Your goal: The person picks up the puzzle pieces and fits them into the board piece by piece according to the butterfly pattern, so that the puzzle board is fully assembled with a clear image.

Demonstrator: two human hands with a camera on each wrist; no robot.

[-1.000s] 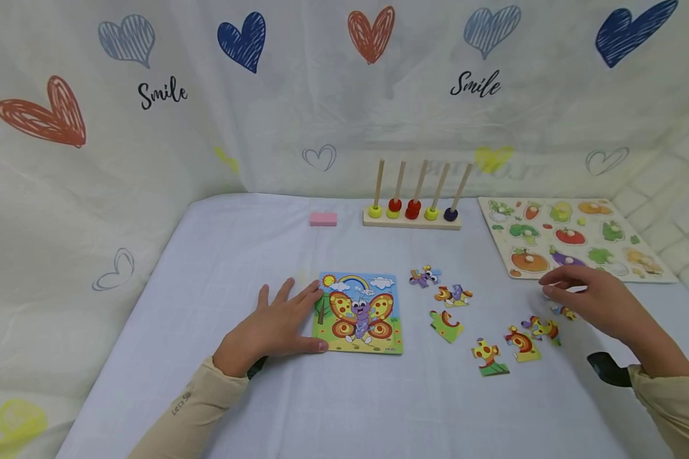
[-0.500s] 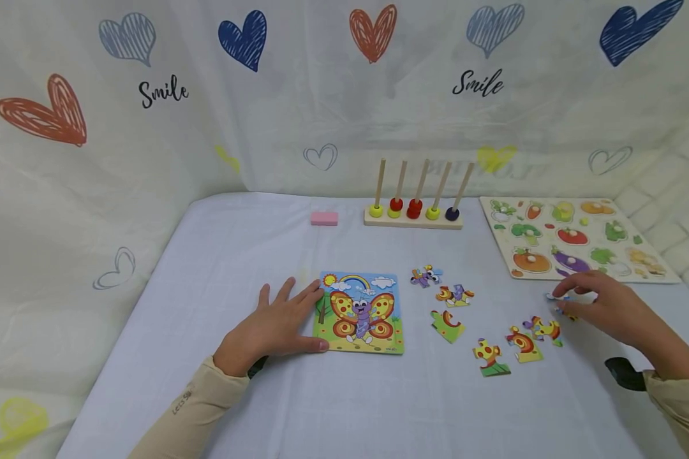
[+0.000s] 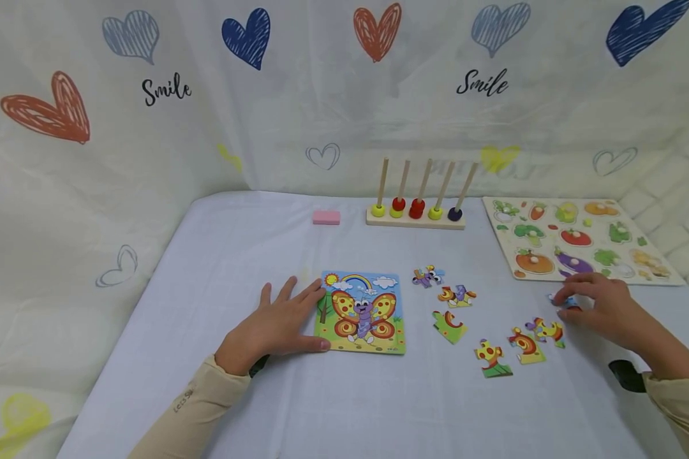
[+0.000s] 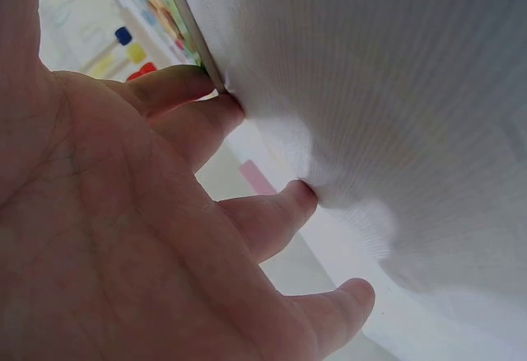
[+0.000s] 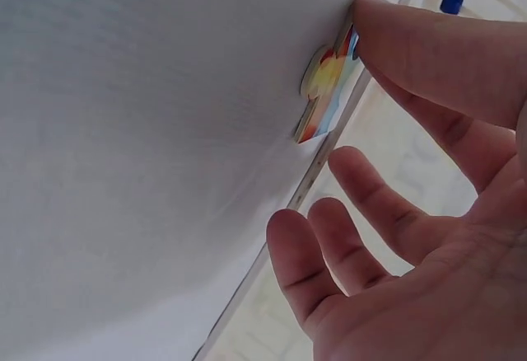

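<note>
Pinching one puzzle piece (image 5: 329, 81) at the tips of thumb and forefinger, my right hand (image 3: 611, 312) has the vegetable board (image 3: 600, 239) just beyond its grip; well leftward, my left hand (image 3: 278, 325), fingers spread, touches the butterfly board (image 3: 363, 312)

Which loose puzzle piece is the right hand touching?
The rightmost piece in the head view: the right hand pinches it, while the other six pieces lie untouched.
</note>
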